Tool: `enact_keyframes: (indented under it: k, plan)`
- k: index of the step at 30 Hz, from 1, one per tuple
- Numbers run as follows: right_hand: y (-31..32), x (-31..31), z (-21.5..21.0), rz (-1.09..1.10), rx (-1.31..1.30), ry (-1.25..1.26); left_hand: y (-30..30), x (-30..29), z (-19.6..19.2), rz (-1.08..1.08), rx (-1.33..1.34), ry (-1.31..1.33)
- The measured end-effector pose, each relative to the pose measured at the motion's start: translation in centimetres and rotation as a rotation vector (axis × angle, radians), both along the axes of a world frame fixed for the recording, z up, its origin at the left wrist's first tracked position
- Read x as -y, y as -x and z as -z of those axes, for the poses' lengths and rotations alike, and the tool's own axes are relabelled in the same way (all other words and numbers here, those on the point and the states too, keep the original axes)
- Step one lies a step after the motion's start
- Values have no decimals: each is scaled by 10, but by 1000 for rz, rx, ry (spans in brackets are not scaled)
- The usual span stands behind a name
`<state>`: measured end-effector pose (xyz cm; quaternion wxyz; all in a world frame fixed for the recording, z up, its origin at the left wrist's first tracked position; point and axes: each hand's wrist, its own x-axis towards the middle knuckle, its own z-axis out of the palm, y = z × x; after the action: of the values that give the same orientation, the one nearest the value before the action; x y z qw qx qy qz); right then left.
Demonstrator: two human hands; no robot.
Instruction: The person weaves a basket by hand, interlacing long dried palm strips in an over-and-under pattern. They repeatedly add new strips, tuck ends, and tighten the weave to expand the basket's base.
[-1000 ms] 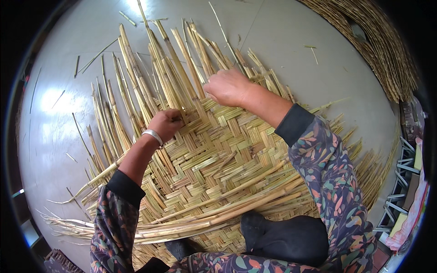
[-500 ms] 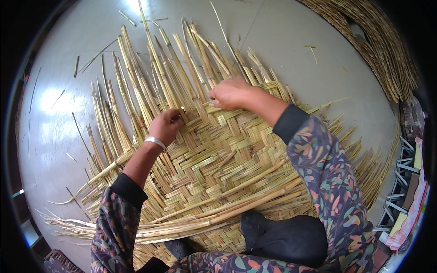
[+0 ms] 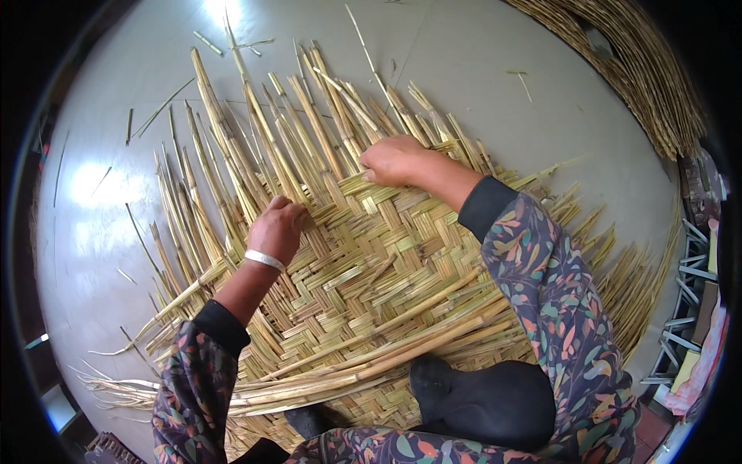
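A partly woven mat of flattened yellow-green reed strips (image 3: 371, 267) spreads across the floor in front of me. At its far edge my right hand (image 3: 396, 161) is closed, fingers curled around a reed strip that crosses the weave. My left hand (image 3: 276, 230), with a pale bracelet at the wrist, is pinched on a reed strip at the mat's left part. The fingertips of both hands are partly hidden. Loose unwoven reed ends (image 3: 255, 131) fan out beyond my hands, away from me.
Long uncut reeds (image 3: 363, 375) lie across the mat's near part, by my dark boot (image 3: 433, 387). A big bundle of brownish stalks (image 3: 649, 85) rests at the far right. Grey metal frames (image 3: 684, 294) stand at the right edge. Reed scraps (image 3: 158, 108) litter the grey floor.
My left hand has drawn slightly down and toward me, its fingers more closed. My right hand stays at nearly the same place on the weave. The view has shifted slightly.
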<state>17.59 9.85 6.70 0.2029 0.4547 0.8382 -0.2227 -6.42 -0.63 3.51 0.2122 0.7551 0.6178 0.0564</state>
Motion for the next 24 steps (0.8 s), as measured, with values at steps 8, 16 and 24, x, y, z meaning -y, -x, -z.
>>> enact_keyframes:
  k: [8, 16, 24]
  plan:
    - [-39, -5, -7, 56, -140, 6, -76, -42, -3, 70, 195, -78]
    - [-69, 13, -13, -29, -426, -349, -100, -55, 4, -106, 117, 55]
    - [-91, -8, 6, 485, -912, 407, -110, -47, 6, -266, 150, -37]
